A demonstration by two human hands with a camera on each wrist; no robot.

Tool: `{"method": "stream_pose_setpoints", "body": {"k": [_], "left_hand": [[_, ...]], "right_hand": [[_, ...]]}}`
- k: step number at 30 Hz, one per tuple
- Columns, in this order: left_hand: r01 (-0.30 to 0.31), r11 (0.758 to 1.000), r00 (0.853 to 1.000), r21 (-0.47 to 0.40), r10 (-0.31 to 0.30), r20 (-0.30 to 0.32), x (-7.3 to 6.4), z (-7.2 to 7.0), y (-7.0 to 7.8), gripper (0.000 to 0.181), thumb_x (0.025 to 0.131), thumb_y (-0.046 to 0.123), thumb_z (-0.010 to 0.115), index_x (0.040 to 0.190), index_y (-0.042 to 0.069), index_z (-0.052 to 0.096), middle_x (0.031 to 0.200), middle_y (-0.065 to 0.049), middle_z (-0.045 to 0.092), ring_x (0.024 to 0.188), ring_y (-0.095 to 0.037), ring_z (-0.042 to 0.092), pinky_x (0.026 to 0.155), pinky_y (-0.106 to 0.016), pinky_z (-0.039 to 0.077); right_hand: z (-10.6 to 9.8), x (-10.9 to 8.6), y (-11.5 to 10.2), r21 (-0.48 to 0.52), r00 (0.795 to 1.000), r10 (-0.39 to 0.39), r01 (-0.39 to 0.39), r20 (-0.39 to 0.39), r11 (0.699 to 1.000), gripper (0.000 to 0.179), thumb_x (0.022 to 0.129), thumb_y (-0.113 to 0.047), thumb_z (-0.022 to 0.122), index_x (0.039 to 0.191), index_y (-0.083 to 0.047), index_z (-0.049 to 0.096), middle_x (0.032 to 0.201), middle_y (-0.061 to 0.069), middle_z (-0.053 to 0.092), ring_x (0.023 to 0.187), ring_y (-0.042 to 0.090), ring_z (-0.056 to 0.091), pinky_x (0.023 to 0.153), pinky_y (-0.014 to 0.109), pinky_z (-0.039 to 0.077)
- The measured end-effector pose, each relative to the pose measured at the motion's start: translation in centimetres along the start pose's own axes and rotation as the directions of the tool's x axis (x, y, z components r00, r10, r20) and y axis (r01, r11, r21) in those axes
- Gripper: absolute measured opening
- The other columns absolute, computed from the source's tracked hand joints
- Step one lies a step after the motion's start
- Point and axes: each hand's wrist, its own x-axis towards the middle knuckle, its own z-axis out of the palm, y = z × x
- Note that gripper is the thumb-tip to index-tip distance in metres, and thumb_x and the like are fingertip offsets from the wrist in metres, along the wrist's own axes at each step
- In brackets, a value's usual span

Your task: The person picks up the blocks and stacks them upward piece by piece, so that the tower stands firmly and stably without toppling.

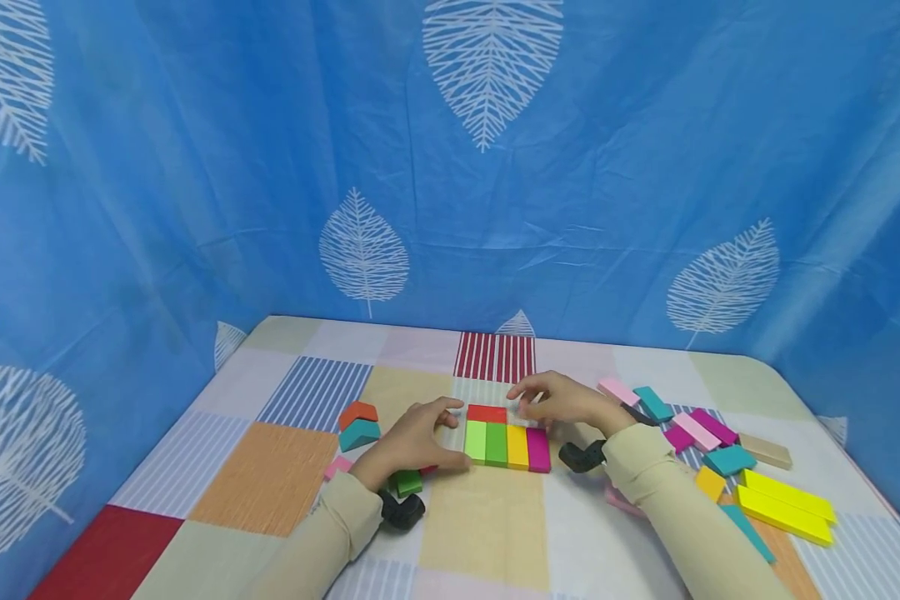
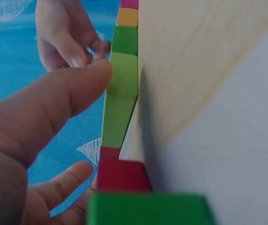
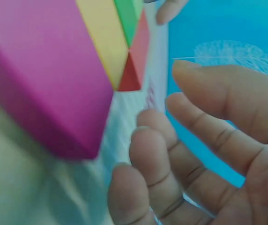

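Four-block row on the table: light green block (image 1: 476, 442), green block (image 1: 497, 445), yellow block (image 1: 517, 447) and purple block (image 1: 538, 450) lie side by side. Across their far end, at the left, lies a red block (image 1: 487, 413). My left hand (image 1: 418, 435) is at the row's left side, thumb and fingers spread apart. Its thumb tip overlaps the light green block (image 2: 123, 75) in the left wrist view; contact cannot be made out. Beyond the purple block hovers my right hand (image 1: 562, 398), its fingers loosely bent and holding nothing, beside the red block's right end.
Near my left wrist lie an orange block (image 1: 357, 412), a teal block (image 1: 359, 433), a pink block (image 1: 337, 467) and a dark green block (image 1: 407, 482). Right of my right arm are scattered loose blocks, including long yellow ones (image 1: 783, 515) and a wooden one (image 1: 767, 451). A blue curtain (image 1: 607, 183) hangs behind.
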Motion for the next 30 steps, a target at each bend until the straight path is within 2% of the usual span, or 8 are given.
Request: {"method": "stream_pose_setpoints", "body": {"k": [5,9,15,19,25,30], "left_hand": [[-0.015,1.0,0.999,-0.006,0.015,0.049,0.4,-0.4,0.0,0.087,0.083,0.028,0.094,0.156,0.005,0.054,0.124,-0.007,0.071,0.127,-0.032,0.056,0.111,-0.055,0.049],[-0.011,1.0,0.997,0.006,0.01,0.074,0.6,-0.6,0.0,0.086,0.084,0.025,0.093,0.158,0.004,0.053,0.125,-0.008,0.07,0.127,-0.033,0.057,0.112,-0.057,0.048],[-0.033,0.999,0.995,0.014,0.031,0.094,0.9,-0.7,0.1,0.082,0.086,0.022,0.09,0.156,0.0,0.053,0.12,-0.008,0.069,0.119,-0.031,0.06,0.113,-0.056,0.048],[-0.036,0.999,0.994,0.027,0.033,0.105,1.0,-0.7,0.2,0.081,0.087,0.022,0.089,0.157,0.0,0.053,0.119,-0.007,0.069,0.118,-0.029,0.06,0.113,-0.055,0.048],[-0.036,0.998,0.994,0.046,0.031,0.102,1.0,-0.6,0.1,0.079,0.088,0.022,0.09,0.155,0.001,0.055,0.121,-0.009,0.07,0.121,-0.032,0.06,0.112,-0.055,0.049],[-0.042,0.998,0.994,0.054,0.036,0.104,1.0,-0.5,0.0,0.078,0.087,0.023,0.09,0.154,0.001,0.056,0.12,-0.008,0.069,0.117,-0.03,0.061,0.108,-0.05,0.051]], "right_hand": [[-1.1,-3.0,0.7,0.013,0.99,-0.133,0.134,-0.055,0.991,0.032,0.102,-0.003,0.07,0.131,0.01,0.067,0.105,0.015,0.071,0.094,0.024,0.065,0.082,0.031,0.059],[-1.6,-5.8,1.4,-0.012,0.976,-0.193,0.193,-0.099,0.981,0.03,0.101,-0.002,0.071,0.129,0.01,0.068,0.105,0.013,0.071,0.091,0.021,0.065,0.081,0.027,0.056],[-1.8,-10.2,3.1,-0.024,0.972,-0.196,0.195,-0.13,0.981,0.029,0.101,-0.001,0.071,0.128,0.008,0.069,0.107,0.013,0.071,0.089,0.013,0.063,0.077,0.025,0.056],[-1.8,-12.4,4.3,-0.002,0.975,-0.173,0.175,-0.139,0.985,0.029,0.101,-0.001,0.071,0.128,0.007,0.069,0.108,0.014,0.071,0.087,0.014,0.063,0.072,0.026,0.058],[-1.7,-14.5,5.7,0.0,0.968,-0.198,0.201,-0.155,0.98,0.027,0.099,0.001,0.074,0.124,0.006,0.071,0.109,0.017,0.072,0.086,0.015,0.065,0.071,0.028,0.06],[-1.9,-15.6,6.5,-0.036,0.97,-0.18,0.176,-0.163,0.984,0.026,0.093,0.001,0.08,0.119,0.004,0.075,0.107,0.013,0.073,0.086,0.013,0.062,0.072,0.025,0.057]]}}
